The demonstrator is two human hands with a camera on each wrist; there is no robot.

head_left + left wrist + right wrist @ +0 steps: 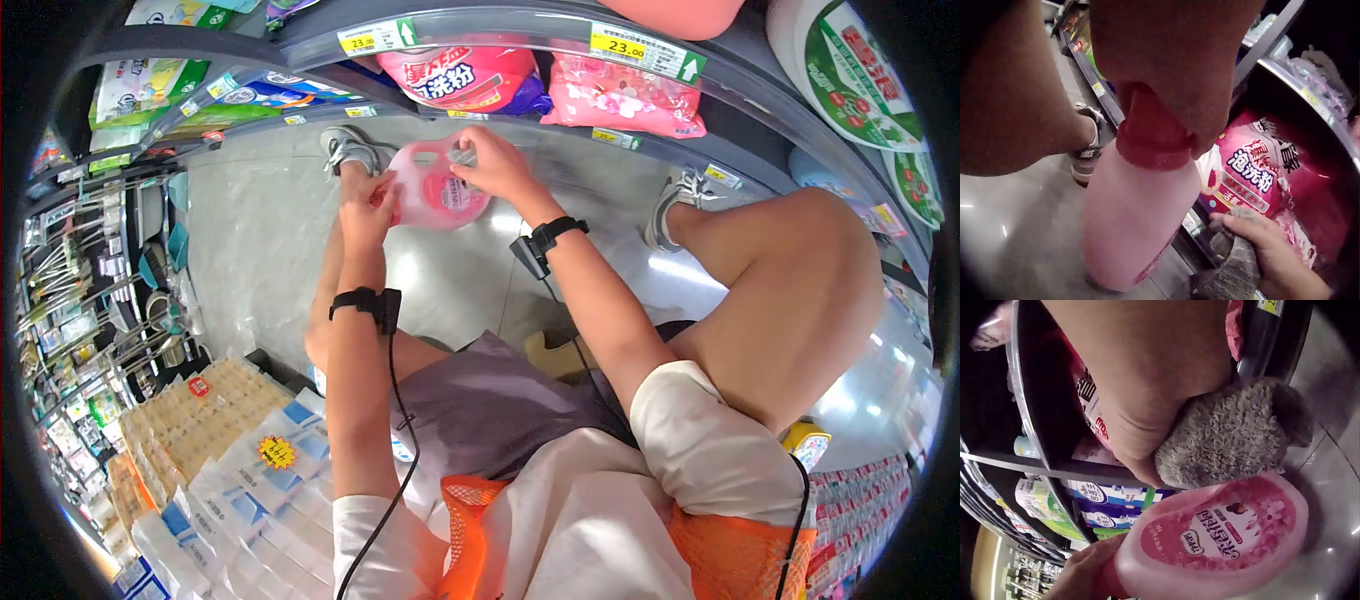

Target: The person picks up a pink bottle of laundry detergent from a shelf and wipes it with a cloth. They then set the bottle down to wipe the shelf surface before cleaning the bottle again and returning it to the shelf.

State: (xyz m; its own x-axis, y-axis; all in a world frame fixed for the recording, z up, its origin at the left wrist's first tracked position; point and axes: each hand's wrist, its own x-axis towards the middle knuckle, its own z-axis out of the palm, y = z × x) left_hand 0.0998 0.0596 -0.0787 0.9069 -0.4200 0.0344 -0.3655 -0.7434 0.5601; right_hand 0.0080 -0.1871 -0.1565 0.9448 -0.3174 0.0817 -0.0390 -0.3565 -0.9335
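Note:
In the head view a pink detergent bottle [440, 190] lies tilted on its side in the air, above the floor. My left hand [367, 213] grips it by the red cap [1150, 147], seen close up in the left wrist view. A grey fluffy cloth [1225, 437] is bunched in my right hand [497, 166], its fingers curled round it. The cloth lies right at the bottle's edge in the right wrist view. The bottle's label [1219, 525], with a pink flower print, faces that camera.
Ahead, a curved shelf [560, 28] with price tags holds a pink washing powder tub [465, 75] and a pink bag [625, 95]. White tubs [840, 70] stand at upper right. Packaged goods [235, 480] are stacked at lower left. My bent knee [820, 270] rises at right; grey shoes rest on the floor.

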